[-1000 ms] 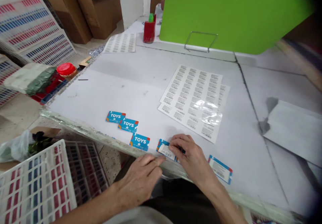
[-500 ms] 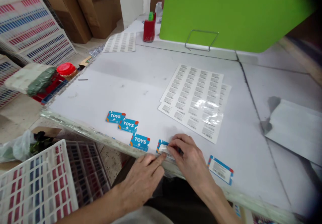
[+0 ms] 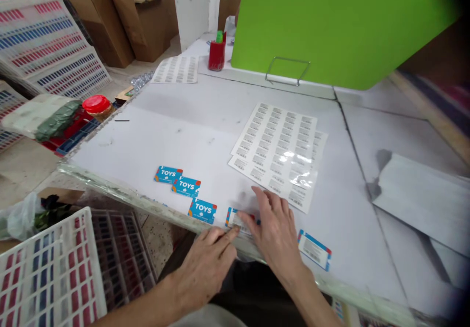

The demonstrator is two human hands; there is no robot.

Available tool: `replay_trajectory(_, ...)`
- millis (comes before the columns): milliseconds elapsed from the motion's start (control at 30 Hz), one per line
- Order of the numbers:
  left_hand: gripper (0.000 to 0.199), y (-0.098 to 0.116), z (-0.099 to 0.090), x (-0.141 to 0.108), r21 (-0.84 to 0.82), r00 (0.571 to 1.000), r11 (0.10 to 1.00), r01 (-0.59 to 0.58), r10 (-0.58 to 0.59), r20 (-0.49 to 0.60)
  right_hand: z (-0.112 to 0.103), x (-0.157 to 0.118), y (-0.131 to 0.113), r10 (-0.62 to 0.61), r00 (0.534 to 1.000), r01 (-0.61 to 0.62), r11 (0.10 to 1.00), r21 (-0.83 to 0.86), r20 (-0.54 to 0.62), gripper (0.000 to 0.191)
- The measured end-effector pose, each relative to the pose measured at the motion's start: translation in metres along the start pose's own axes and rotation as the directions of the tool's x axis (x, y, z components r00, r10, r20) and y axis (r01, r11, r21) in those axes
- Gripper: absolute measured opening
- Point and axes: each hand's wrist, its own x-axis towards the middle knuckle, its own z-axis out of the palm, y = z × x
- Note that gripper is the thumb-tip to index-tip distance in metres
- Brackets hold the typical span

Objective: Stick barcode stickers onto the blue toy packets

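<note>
A blue-edged card (image 3: 230, 216) with a white label on it lies near the front edge of the table. My left hand (image 3: 207, 263) rests at this edge, its index finger stretched out to the card's lower edge and its other fingers loosely bent. My right hand (image 3: 276, 229) is open over the card's right part, thumb on the label and fingers spread above the table. To the left lie blue TOYS cards, one (image 3: 202, 210) nearest my left hand and two overlapping ones (image 3: 186, 186) farther off. Right of my right hand is another labelled card (image 3: 314, 250).
Sheets of barcode stickers (image 3: 273, 146) lie beyond my hands, with another sheet (image 3: 175, 69) at the far left. A green panel (image 3: 330, 23) and a red holder (image 3: 216, 55) stand at the back. White paper (image 3: 422, 190) lies right; a plastic crate (image 3: 47, 268) stands below left.
My right hand has gone from a pinch at the label to spread fingers, with the thumb still on the card. My left hand has stayed nearly in place. The view has shifted slightly.
</note>
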Motion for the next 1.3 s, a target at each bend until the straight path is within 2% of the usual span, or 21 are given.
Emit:
replay_trajectory(67, 0.017, 0.000, 0.001, 0.000, -0.011, 1.000, 1.000, 0.004, -0.004, -0.008, -0.003, -0.012, 0.007, 0.012, 1.000, -0.012, 0.999, -0.040, -0.016, 0.059)
replay_trajectory(200, 0.020, 0.002, -0.001, 0.001, -0.051, 1.000, 0.998, 0.025, -0.026, -0.010, -0.015, -0.026, 0.014, 0.079, 0.994, -0.085, 0.994, -0.073, -0.076, 0.055)
replay_trajectory(300, 0.021, 0.004, -0.014, -0.002, -0.206, 0.999, 0.977, 0.049, -0.053, -0.012, -0.027, -0.033, 0.007, 0.058, 0.995, -0.045, 0.986, 0.162, -0.077, 0.041)
replay_trajectory(400, 0.020, 0.006, -0.036, -0.012, -0.439, 0.985, 0.894, 0.094, -0.146, -0.087, -0.033, -0.046, -0.008, -0.057, 0.998, 0.031, 0.875, 0.484, 0.039, 0.025)
replay_trajectory(467, 0.018, 0.004, -0.049, -0.021, -0.582, 0.951, 0.782, 0.222, -0.305, -0.047, -0.033, -0.055, -0.017, -0.110, 0.989, 0.030, 0.798, 0.602, 0.096, 0.018)
replay_trajectory(567, 0.030, -0.002, -0.059, -0.030, -0.734, 0.823, 0.486, 0.474, -0.541, 0.173, -0.032, -0.062, -0.026, -0.101, 0.985, -0.021, 0.743, 0.669, 0.143, 0.013)
replay_trajectory(633, 0.036, -0.008, -0.060, -0.030, -0.814, 0.762, 0.255, 0.521, -0.568, 0.310, -0.034, -0.059, -0.029, -0.130, 0.973, -0.038, 0.730, 0.683, 0.193, 0.016)
replay_trajectory(700, 0.041, -0.013, -0.060, -0.026, -0.856, 0.756, 0.090, 0.510, -0.520, 0.396, -0.039, -0.053, -0.031, -0.176, 0.957, -0.033, 0.723, 0.690, 0.231, 0.017)
replay_trajectory(733, 0.043, -0.014, -0.060, -0.023, -0.863, 0.765, 0.052, 0.502, -0.493, 0.415, -0.042, -0.049, -0.031, -0.191, 0.953, -0.026, 0.722, 0.691, 0.235, 0.018)
replay_trajectory(767, 0.042, -0.015, -0.061, -0.021, -0.866, 0.775, 0.047, 0.498, -0.473, 0.420, -0.045, -0.046, -0.032, -0.200, 0.951, -0.018, 0.724, 0.690, 0.235, 0.018)
replay_trajectory(867, 0.035, -0.014, -0.067, -0.014, -0.866, 0.817, 0.133, 0.482, -0.424, 0.390, -0.050, -0.040, -0.034, -0.205, 0.950, -0.008, 0.738, 0.675, 0.236, 0.019)
replay_trajectory(967, 0.039, -0.010, -0.076, -0.013, -0.864, 0.827, 0.178, 0.472, -0.429, 0.363, -0.046, -0.039, -0.039, -0.204, 0.956, 0.003, 0.723, 0.691, 0.209, 0.017)
replay_trajectory(1033, 0.037, -0.007, -0.081, -0.014, -0.863, 0.814, 0.206, 0.461, -0.485, 0.320, -0.040, -0.041, -0.045, -0.201, 0.971, 0.051, 0.702, 0.710, 0.130, 0.017)
replay_trajectory(1100, 0.035, -0.005, -0.086, -0.017, -0.847, 0.791, 0.268, 0.460, -0.557, 0.253, -0.031, -0.044, -0.052, -0.197, 0.980, 0.149, 0.704, 0.694, -0.011, 0.020)
replay_trajectory(1200, 0.033, -0.004, -0.090, -0.022, -0.791, 0.751, 0.362, 0.494, -0.636, 0.178, -0.021, -0.051, -0.062, -0.202, 0.957, 0.289, 0.748, 0.598, -0.210, 0.024)
replay_trajectory(1300, 0.033, -0.004, -0.090, -0.028, -0.745, 0.721, 0.384, 0.545, -0.669, 0.183, -0.020, -0.055, -0.066, -0.259, 0.932, 0.360, 0.752, 0.552, -0.255, 0.023)
